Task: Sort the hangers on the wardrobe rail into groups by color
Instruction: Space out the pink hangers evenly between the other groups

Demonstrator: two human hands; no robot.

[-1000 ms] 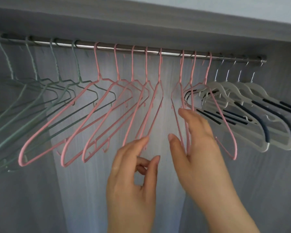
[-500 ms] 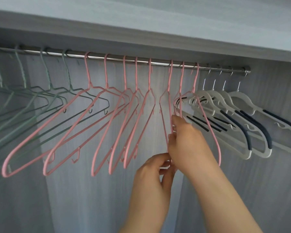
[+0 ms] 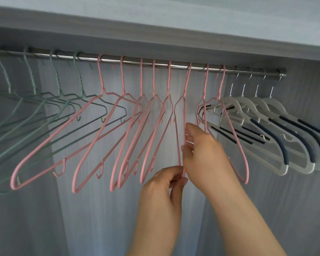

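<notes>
A grey shelf [image 3: 155, 24] runs across the top of the wardrobe, with a pale grey back panel [image 3: 92, 209] below it. A metal rail [image 3: 129, 60] stretches under the shelf and carries all the hangers in three groups: green hangers [image 3: 79, 80] on the left, pink hangers [image 3: 101, 78] in the middle and white hangers [image 3: 283, 168] with dark grips on the right. One pink hanger [image 3: 187, 80] hangs edge-on in a gap within the pink group, its hook on the rail. The right hand [image 3: 201, 150] grips its wire partway down, fingers curled round it. The left hand [image 3: 161, 183] pinches its bottom tip between thumb and fingers.
</notes>
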